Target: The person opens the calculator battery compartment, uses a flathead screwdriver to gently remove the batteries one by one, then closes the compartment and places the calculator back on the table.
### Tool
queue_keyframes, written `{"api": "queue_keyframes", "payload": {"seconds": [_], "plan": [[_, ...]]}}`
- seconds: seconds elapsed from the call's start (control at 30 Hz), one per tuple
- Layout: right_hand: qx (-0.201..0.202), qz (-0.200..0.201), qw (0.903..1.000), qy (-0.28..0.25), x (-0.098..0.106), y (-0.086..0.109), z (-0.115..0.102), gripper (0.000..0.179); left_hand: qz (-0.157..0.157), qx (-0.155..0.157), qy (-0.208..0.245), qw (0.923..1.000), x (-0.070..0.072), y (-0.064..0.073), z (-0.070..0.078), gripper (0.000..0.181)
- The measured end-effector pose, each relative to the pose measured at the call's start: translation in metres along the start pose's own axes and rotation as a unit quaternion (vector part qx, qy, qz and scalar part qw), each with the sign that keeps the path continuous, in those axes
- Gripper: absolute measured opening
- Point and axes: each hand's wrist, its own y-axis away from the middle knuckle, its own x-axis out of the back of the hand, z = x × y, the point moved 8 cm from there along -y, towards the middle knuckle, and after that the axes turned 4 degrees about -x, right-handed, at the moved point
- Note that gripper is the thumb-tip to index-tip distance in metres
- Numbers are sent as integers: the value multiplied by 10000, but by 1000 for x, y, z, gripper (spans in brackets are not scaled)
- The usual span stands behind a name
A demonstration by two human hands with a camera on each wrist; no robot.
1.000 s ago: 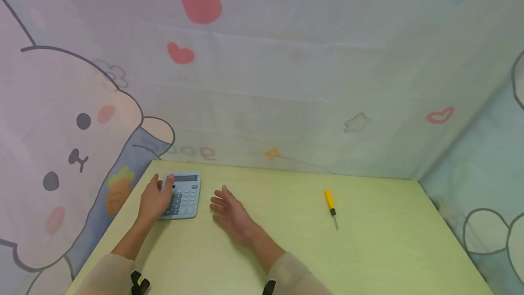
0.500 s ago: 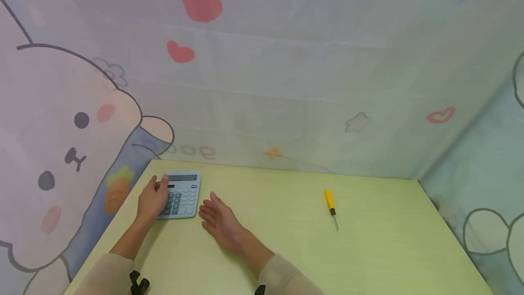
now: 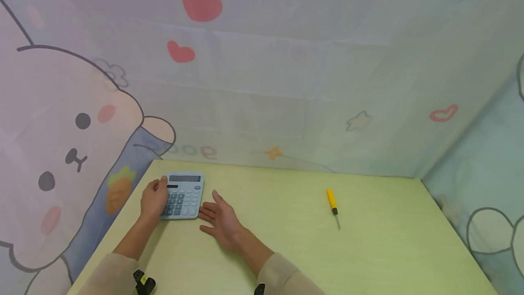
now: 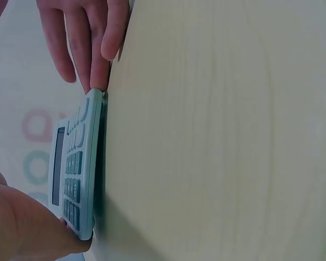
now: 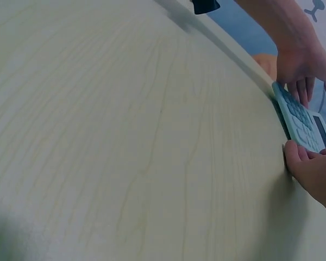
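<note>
Pale green table (image 3: 376, 249) spreads nearest. On its far left part, the right hand (image 3: 224, 224), fingers extended, touches the right edge of a calculator (image 3: 188, 197); a yellow-handled screwdriver (image 3: 332, 202) lies well to the right. The left hand (image 3: 153, 199) rests along the left edge, fingers loose, thumb apart. The calculator seems light, stiff, rather slippery, best held by side edges. I see no container. Behind hangs a printed backdrop (image 3: 262, 72).

Beige sleeves (image 3: 109, 274) (blk/ylw wrist gear (image 3: 145, 285))
</note>
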Motion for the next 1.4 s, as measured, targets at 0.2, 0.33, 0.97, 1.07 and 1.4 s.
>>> {"api": "queue_keyframes", "payload": {"seconds": [0.2,0.33,0.97,1.07,1.4], "plan": [[-13,59,9998,-210,8,0,1,106,-157,75,107,9998,-4,3,1,88],[43,147,9998,-141,11,3,-2,104,-217,120,204,9995,-8,7,1,89],[257,641,9955,645,39,21,-29,83,-920,-161,507,9943,-42,34,32,98],[260,666,9961,516,47,26,-32,87,-958,-242,518,9938,-48,38,39,97],[323,725,9952,574,63,36,-43,92,-994,-239,603,9929,-68,41,48,96]]}}
